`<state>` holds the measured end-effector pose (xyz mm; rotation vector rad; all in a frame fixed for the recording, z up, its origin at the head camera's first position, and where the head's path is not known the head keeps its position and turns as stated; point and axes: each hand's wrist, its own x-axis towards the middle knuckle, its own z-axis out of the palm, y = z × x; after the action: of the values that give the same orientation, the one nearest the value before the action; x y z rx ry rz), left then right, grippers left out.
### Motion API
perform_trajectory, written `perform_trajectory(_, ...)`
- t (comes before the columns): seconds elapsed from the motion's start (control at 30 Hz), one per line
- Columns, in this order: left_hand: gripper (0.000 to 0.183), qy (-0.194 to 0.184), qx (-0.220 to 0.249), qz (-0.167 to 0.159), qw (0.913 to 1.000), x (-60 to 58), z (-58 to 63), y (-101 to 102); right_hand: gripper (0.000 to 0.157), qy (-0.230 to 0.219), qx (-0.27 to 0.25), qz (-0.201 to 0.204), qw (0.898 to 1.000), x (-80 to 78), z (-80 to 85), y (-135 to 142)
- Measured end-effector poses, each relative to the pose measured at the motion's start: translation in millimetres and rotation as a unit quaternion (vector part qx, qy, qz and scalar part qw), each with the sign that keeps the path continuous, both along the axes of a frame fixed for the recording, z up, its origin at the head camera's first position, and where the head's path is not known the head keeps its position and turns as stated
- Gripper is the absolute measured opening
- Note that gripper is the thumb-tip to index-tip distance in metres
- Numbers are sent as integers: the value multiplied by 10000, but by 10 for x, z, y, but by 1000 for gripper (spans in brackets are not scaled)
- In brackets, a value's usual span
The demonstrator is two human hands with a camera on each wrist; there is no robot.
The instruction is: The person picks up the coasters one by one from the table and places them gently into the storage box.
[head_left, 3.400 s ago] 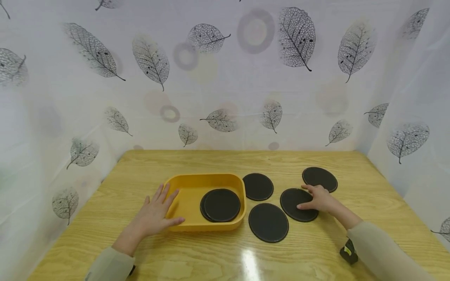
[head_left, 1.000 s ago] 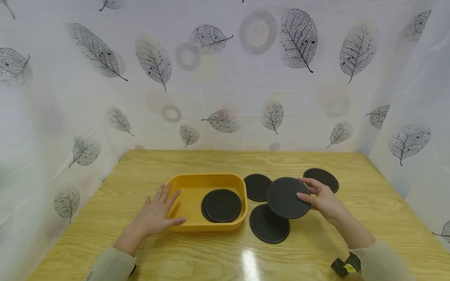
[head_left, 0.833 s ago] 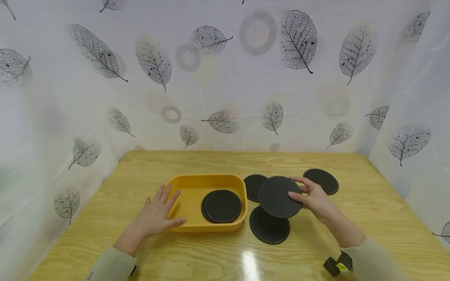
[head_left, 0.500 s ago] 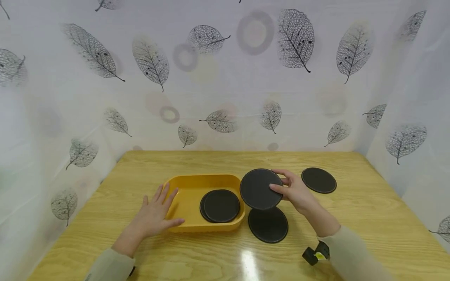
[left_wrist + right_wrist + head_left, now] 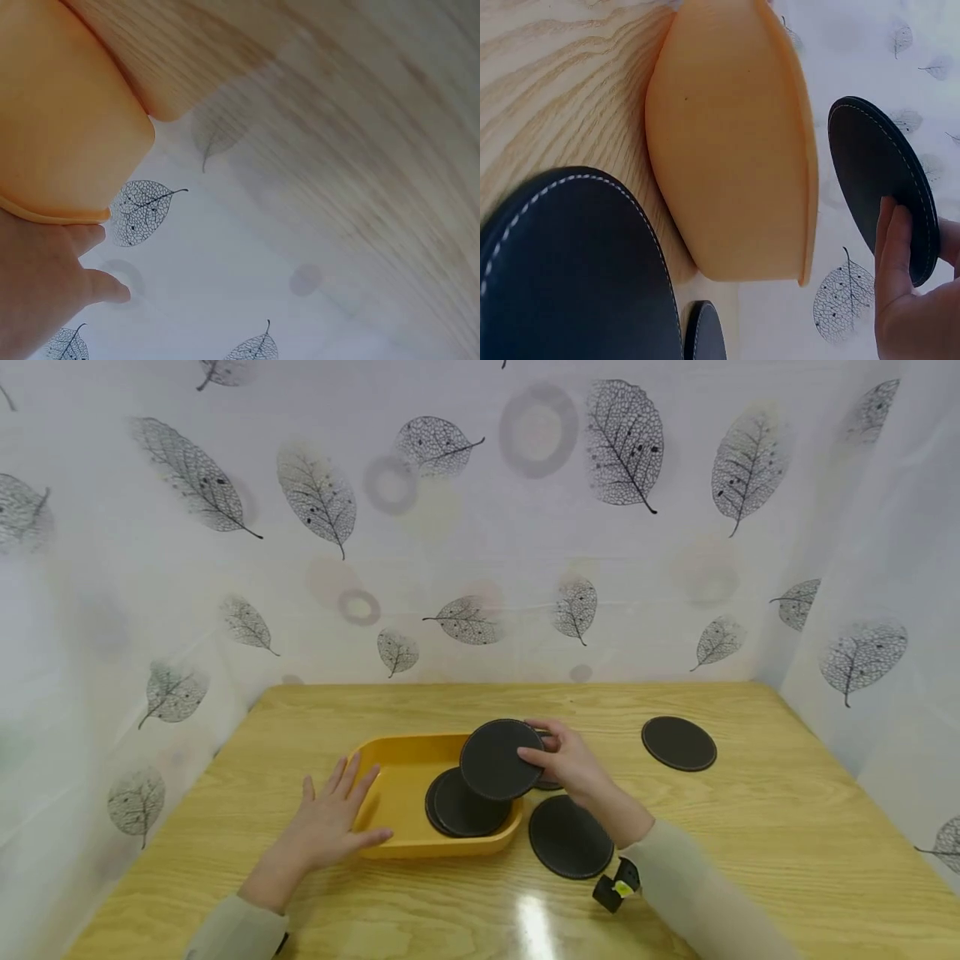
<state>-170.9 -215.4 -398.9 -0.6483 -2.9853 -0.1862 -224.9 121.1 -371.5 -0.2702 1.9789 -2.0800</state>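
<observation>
My right hand pinches a round black coaster by its right edge, thumb on one face and fingers behind. Pale stitching runs round its rim in the right wrist view, where the hand holds it tilted above the yellow tray's wall. From the head view it overlaps the right part of the yellow tray, over two stacked coasters lying inside. My left hand rests with spread fingers at the tray's left rim; in the left wrist view the hand is against that rim.
Right of the tray, a coaster lies on the wooden table. Another coaster is mostly hidden behind the right hand. A further coaster lies at the back right. A leaf-patterned curtain hangs behind the table.
My right hand has picked a coaster up off the table and carried it left, from beside the other loose coasters to over the tray. The left hand stays at the tray's left rim.
</observation>
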Motion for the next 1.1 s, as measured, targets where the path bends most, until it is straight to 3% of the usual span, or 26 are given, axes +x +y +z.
perform_trajectory(0.27, 87, 27, -13, 40, 10000, 8, -10, 1, 56, -79, 295, -16, 9995, -16, -25, -166)
perform_trajectory(0.47, 86, -38, 76, 36, 10000, 16, 2, 4, 55, -139, 173, 128, 9997, 6, -66, -231)
perform_trajectory(0.7, 86, 10, 87, 19, 10000, 0, -17, -2, 58, 225, 238, 431, 9985, 72, -51, -252)
perform_trajectory(1.1, 85, -9, 20, 27, 10000, -15, -29, -13, 53, -35, 529, 588, 9969, 60, -56, -322)
